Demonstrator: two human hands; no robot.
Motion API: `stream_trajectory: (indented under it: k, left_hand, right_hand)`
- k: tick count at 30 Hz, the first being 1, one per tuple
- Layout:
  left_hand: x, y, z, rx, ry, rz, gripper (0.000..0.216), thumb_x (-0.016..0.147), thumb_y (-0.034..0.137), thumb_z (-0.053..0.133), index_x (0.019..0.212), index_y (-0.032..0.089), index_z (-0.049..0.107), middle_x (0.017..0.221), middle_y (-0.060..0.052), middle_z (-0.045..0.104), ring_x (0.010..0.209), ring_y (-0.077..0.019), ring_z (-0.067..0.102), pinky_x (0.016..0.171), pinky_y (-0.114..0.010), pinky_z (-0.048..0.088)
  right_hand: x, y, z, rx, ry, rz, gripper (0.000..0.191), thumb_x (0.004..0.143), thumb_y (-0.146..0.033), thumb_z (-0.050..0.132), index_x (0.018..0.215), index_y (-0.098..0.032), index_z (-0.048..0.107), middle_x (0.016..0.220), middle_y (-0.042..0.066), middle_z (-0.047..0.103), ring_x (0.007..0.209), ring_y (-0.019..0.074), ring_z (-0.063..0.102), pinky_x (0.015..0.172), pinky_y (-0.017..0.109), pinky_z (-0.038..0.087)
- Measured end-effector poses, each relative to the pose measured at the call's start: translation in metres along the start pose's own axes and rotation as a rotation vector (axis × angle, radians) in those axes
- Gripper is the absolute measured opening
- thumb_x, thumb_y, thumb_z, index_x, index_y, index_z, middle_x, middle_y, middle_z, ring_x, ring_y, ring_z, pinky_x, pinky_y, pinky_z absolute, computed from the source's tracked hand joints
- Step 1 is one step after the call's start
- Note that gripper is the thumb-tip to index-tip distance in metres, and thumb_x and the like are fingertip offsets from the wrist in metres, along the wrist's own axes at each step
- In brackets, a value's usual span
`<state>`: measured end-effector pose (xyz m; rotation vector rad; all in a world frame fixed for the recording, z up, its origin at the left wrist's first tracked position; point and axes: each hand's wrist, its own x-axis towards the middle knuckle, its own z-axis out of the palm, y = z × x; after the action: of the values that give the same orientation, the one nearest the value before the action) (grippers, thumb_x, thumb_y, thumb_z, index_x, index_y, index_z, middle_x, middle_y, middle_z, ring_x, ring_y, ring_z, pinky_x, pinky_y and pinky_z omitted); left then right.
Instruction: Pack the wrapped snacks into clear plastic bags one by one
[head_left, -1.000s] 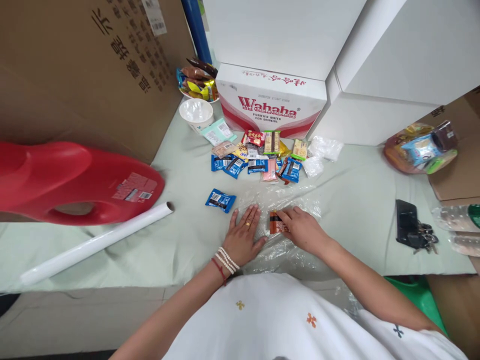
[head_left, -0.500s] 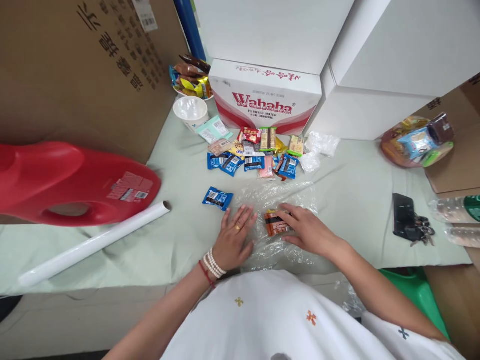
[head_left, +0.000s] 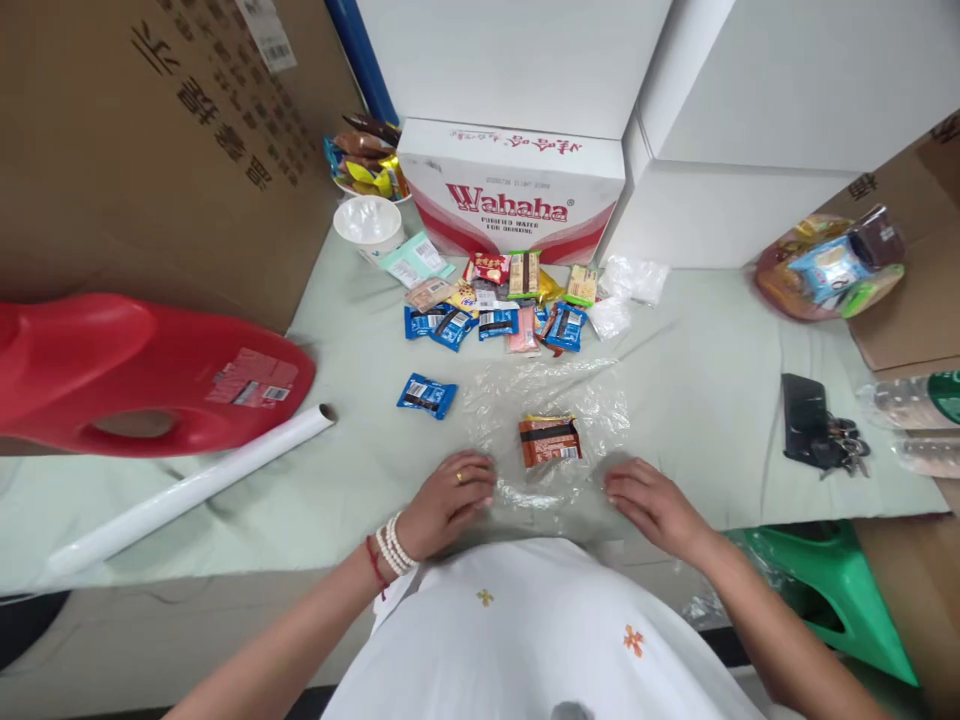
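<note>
A brown-orange snack packet [head_left: 550, 441] lies on a thin sheet of clear plastic film [head_left: 600, 400] in front of me. My left hand [head_left: 455, 498] rests at the film's lower left edge, fingers slightly bent and nothing visible in them. On the other side, my right hand [head_left: 655, 505] lies palm down with loosely extended fingers by the film's lower right edge. Whether the fingertips touch the film is hard to tell. A single blue snack packet [head_left: 427, 396] sits left of the film. Behind it is a pile of mixed small snack packets [head_left: 498, 323].
A Wahaha box [head_left: 517, 190] stands behind the pile, beside a white paper cup [head_left: 367, 222]. At left are a red jug [head_left: 172, 370] and a white roll [head_left: 195, 490]. Keys with a black case [head_left: 806, 420] and a snack-filled bowl [head_left: 780, 290] are at right.
Both hands have drawn apart, down and outward. My right hand has left the brown-orange packet, which now lies uncovered on the film. The view has shifted slightly.
</note>
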<state>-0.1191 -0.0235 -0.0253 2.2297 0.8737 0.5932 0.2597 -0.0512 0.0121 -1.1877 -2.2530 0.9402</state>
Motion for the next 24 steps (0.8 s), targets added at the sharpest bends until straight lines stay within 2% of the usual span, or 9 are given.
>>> stream_trajectory:
  k: [4,8,11,13,16,19,21,23,24]
  left_hand:
    - [0.024,-0.001,-0.012,-0.156,0.193,-0.216,0.020,0.100,0.029,0.052,0.089,0.022,0.067,0.093,-0.007,0.074,0.105,-0.0209,0.066,0.095,-0.035,0.052]
    - [0.047,-0.013,-0.014,-0.040,0.297,-0.469,0.029,0.094,0.039,0.055,0.071,0.021,0.061,0.074,-0.004,0.065,0.080,-0.0199,0.061,0.080,-0.034,0.050]
    - [0.059,-0.020,-0.009,0.079,0.337,-0.595,0.033,0.091,0.041,0.055,0.065,0.022,0.055,0.064,-0.001,0.056,0.073,-0.0198,0.056,0.076,-0.033,0.048]
    - [0.064,-0.022,-0.005,0.131,0.374,-0.627,0.027,0.091,0.041,0.056,0.072,0.022,0.058,0.070,-0.002,0.059,0.078,-0.0215,0.057,0.081,-0.036,0.048]
    - [0.065,-0.020,-0.001,0.206,0.472,-0.649,0.019,0.087,0.038,0.062,0.093,0.020,0.064,0.087,-0.006,0.067,0.090,-0.0256,0.060,0.091,-0.041,0.048]
    - [0.062,-0.007,-0.005,0.370,0.628,-0.608,0.027,0.086,0.034,0.065,0.106,0.016,0.063,0.107,-0.014,0.067,0.106,-0.0312,0.059,0.097,-0.047,0.046]
    - [0.062,0.009,-0.008,0.507,0.750,-0.533,0.026,0.088,0.030,0.063,0.109,0.015,0.064,0.112,-0.017,0.066,0.112,-0.0325,0.057,0.099,-0.049,0.044]
    - [0.065,0.027,-0.009,0.571,0.751,-0.384,0.019,0.091,0.022,0.060,0.108,0.018,0.067,0.110,-0.014,0.068,0.111,-0.0300,0.058,0.100,-0.048,0.042]
    - [0.068,0.035,-0.007,0.563,0.676,-0.293,0.020,0.091,0.018,0.058,0.109,0.020,0.068,0.110,-0.011,0.070,0.110,-0.0281,0.059,0.098,-0.046,0.041]
  right_hand:
    - [0.037,0.003,-0.036,0.090,-0.031,0.055,0.020,0.105,-0.031,0.049,0.102,-0.023,0.067,0.094,0.007,0.070,0.085,0.0179,0.065,0.076,0.030,0.052]
    - [0.076,0.028,-0.046,0.036,-0.059,0.184,0.024,0.102,-0.035,0.050,0.094,-0.021,0.069,0.084,0.003,0.071,0.074,0.0168,0.064,0.071,0.028,0.049]
    - [0.093,0.041,-0.042,-0.110,-0.063,0.230,0.022,0.098,-0.028,0.050,0.098,-0.019,0.071,0.090,0.006,0.072,0.081,0.0201,0.065,0.075,0.030,0.050]
    - [0.099,0.036,-0.039,-0.295,0.051,0.228,0.025,0.096,-0.024,0.051,0.107,-0.017,0.072,0.105,0.012,0.071,0.094,0.0254,0.064,0.082,0.036,0.051]
    - [0.102,0.013,-0.031,-0.445,0.204,0.153,0.030,0.099,-0.023,0.049,0.118,-0.020,0.072,0.120,0.015,0.067,0.107,0.0282,0.061,0.087,0.038,0.051]
    - [0.106,-0.007,-0.013,-0.355,0.073,0.033,0.031,0.101,-0.025,0.051,0.123,-0.027,0.072,0.126,0.011,0.066,0.110,0.0246,0.063,0.082,0.033,0.052]
    - [0.109,-0.011,0.001,-0.321,-0.024,0.036,0.031,0.102,-0.026,0.053,0.125,-0.028,0.073,0.127,0.010,0.067,0.109,0.0244,0.064,0.079,0.033,0.052]
    - [0.111,-0.009,0.010,-0.316,-0.058,0.080,0.031,0.103,-0.028,0.052,0.126,-0.027,0.073,0.124,0.010,0.068,0.109,0.0252,0.064,0.079,0.034,0.052]
    - [0.112,-0.008,0.011,-0.312,-0.060,0.095,0.032,0.103,-0.029,0.051,0.127,-0.026,0.072,0.124,0.011,0.069,0.109,0.0255,0.064,0.079,0.034,0.052]
